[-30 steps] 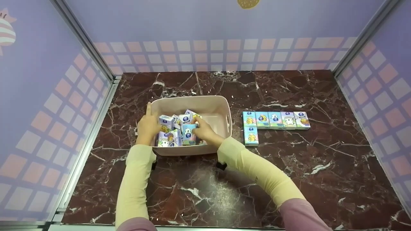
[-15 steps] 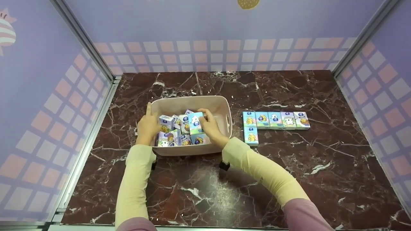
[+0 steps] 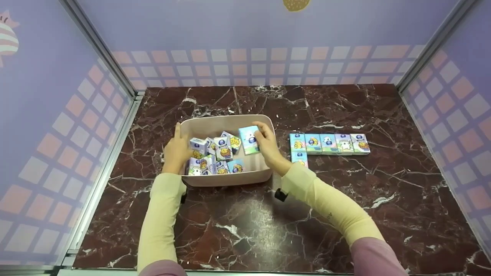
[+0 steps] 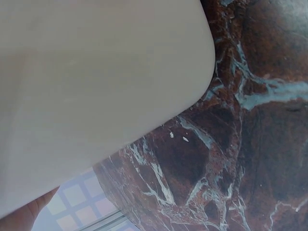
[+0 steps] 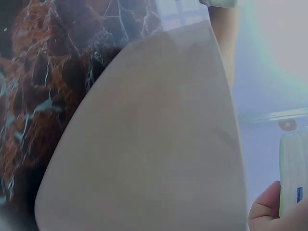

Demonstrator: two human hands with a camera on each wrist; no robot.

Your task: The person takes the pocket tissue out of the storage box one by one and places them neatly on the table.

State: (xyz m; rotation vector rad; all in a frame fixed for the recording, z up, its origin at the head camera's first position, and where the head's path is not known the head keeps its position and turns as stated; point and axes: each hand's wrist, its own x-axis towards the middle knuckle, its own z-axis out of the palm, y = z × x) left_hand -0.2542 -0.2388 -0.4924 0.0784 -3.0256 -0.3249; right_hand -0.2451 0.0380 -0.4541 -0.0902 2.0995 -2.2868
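A cream plastic bin [image 3: 222, 181] stands on the marbled surface, its left part filled with several small cartoon-printed tissue packs [image 3: 207, 165]. My left hand [image 3: 177, 151] grips the bin's left rim, thumb side inward and one finger pointing up along the edge. My right hand [image 3: 270, 147] pinches a light blue tissue pack [image 3: 248, 140] by its right side, over the right part of the bin. In the right wrist view, the held pack [image 5: 292, 168] shows edge-on above the bin wall [image 5: 144, 144]. The left wrist view holds mostly bin wall [image 4: 106, 86], with a bit of the left hand [image 4: 24, 214].
Right of the bin, several tissue packs [image 3: 328, 143] lie side by side in a row. One more pack [image 3: 299, 158] sits below the row's left end, partly covered by my right sleeve. Purple checked walls [image 3: 245, 65] enclose the back and sides.
My right hand has lifted the light blue tissue pack from the pile and carried it rightward, uncovering packs beneath. My left hand has stayed on the bin's rim.
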